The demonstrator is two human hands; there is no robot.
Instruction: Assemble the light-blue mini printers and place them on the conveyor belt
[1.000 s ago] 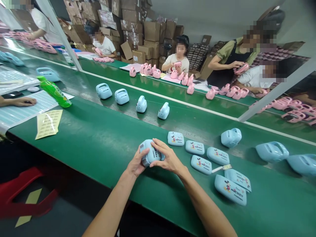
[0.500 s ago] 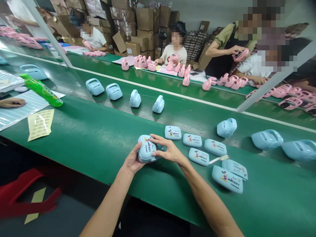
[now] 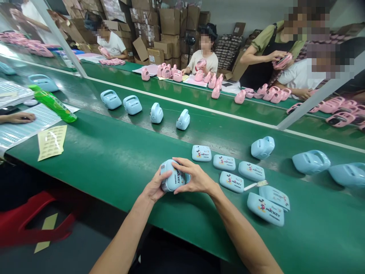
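Observation:
Between my two hands is a light blue plastic case (image 3: 172, 184) with a printed Mickey cover, held just above the green table. My left hand (image 3: 155, 186) grips its left side, thumb across the front. From the right, my right hand (image 3: 198, 178) curls its fingers and thumb over the cover's top and bottom edges. Part of the case's right side is hidden behind this hand. Several loose printed covers lie right of my hands, among them a near one (image 3: 265, 209) and a far one (image 3: 201, 153). A small white brush (image 3: 256, 185) lies among them.
Blue handled housings (image 3: 132, 105) stand along the conveyor (image 3: 216, 131) beyond the table. At left are a green bottle (image 3: 54, 103), a yellow sticker sheet (image 3: 52, 142) and another person's hand (image 3: 24, 117). Co-workers sit across the line with pink housings (image 3: 216, 91).
The case has turned in my hands, so its printed lettering now runs more steeply. My right hand has closed further round the cover. The view has shifted slightly.

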